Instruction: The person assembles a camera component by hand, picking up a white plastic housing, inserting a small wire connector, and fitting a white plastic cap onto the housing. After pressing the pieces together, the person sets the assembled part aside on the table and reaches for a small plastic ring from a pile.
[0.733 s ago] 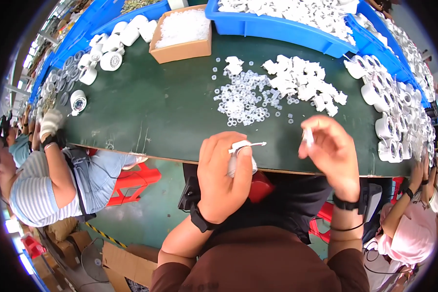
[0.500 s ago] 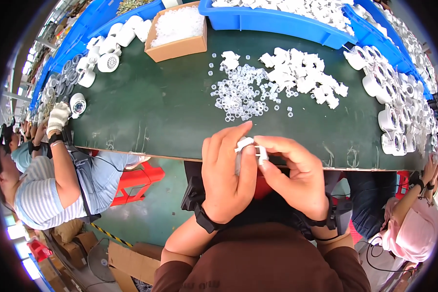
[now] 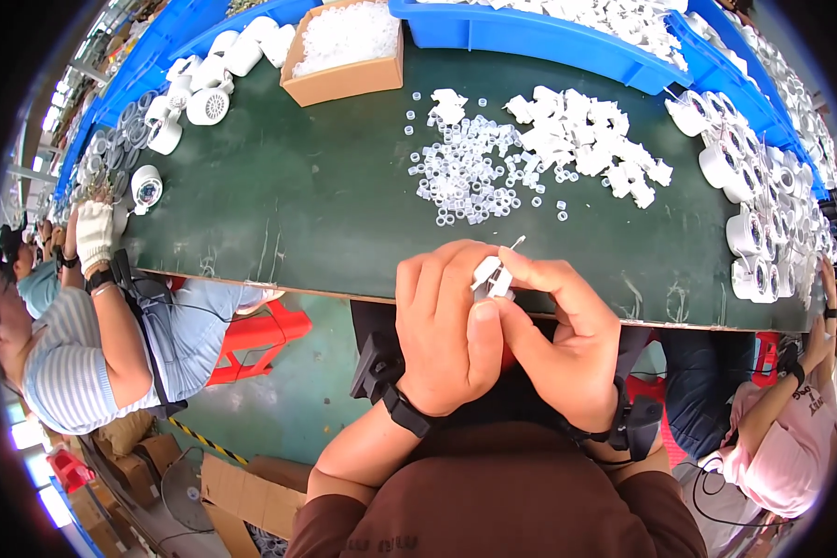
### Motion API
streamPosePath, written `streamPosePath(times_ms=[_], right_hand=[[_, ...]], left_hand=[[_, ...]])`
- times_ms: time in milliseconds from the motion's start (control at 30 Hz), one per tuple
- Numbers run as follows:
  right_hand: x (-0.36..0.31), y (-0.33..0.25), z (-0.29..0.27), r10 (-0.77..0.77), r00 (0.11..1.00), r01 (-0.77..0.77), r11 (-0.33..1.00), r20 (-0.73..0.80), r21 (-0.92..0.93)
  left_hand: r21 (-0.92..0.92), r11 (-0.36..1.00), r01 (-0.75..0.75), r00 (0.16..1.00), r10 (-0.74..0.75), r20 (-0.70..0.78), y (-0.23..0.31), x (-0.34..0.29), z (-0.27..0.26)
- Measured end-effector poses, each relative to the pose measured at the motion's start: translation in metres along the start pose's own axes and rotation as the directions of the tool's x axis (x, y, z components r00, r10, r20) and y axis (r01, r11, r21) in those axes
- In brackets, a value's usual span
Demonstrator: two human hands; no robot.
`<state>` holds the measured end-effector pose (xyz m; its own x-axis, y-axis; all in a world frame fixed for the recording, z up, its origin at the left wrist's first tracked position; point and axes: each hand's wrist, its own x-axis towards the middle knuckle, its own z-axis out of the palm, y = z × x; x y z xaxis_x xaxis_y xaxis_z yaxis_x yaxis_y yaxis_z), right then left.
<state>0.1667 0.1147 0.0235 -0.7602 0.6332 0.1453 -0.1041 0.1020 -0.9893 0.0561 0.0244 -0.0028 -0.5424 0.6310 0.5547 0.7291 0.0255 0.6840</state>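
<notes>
At the near edge of the green table, my left hand [image 3: 448, 325] and my right hand [image 3: 567, 330] meet fingertip to fingertip. Between them is a small white plastic piece [image 3: 493, 276], pinched by both thumbs and forefingers. A thin pale tip pokes out above my right forefinger. My fingers cover much of the piece, so I cannot tell whether it is one part or two pressed together. Beyond my hands lie a scatter of small clear plastic rings [image 3: 470, 172] and, to their right, a heap of white plastic brackets [image 3: 586, 139].
A cardboard box [image 3: 344, 86] of translucent parts and a blue bin [image 3: 539, 42] of white parts stand at the back. White round housings [image 3: 749, 237] line the right side. A gloved co-worker's hand [image 3: 95, 237] is at the left, near a white housing [image 3: 146, 188].
My hands have come closer together, bringing the white pieces in each hand against one another. The co-worker's gloved hand on the left has moved nearer and away from the white housing.
</notes>
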Motion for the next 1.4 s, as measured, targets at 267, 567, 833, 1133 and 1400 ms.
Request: streamPosePath(times_ms=[267, 567, 833, 1133, 1400], right_hand=[[-0.006, 0.016, 0.006, -0.227, 0.974, 0.223, 0.969, -0.028, -0.103], [0.01, 0.015, -0.004, -0.288, 0.957, 0.284, 0.953, -0.033, -0.102], [0.001, 0.003, -0.01, -0.017, 1.0, 0.017, 0.996, 0.0, 0.089], [0.041, 0.019, -0.07, -0.158, 0.971, 0.019, 0.799, -0.179, -0.6], [0.049, 0.032, -0.059, -0.188, 0.963, 0.008, 0.737, -0.193, -0.676]], left_hand=[[0.002, 0.998, -0.067, 0.998, 0.067, -0.01, -0.005, 0.0, 0.001], [-0.322, 0.947, 0.012, 0.999, 0.005, 0.052, -0.017, -0.003, -0.009], [-0.256, 0.965, -0.062, 0.986, 0.099, 0.133, -0.015, 0.007, -0.02], [0.038, 0.985, -0.166, 0.969, 0.155, 0.194, -0.004, 0.015, -0.017], [0.118, 0.99, -0.077, 0.977, 0.051, 0.209, 0.006, 0.015, -0.019]])
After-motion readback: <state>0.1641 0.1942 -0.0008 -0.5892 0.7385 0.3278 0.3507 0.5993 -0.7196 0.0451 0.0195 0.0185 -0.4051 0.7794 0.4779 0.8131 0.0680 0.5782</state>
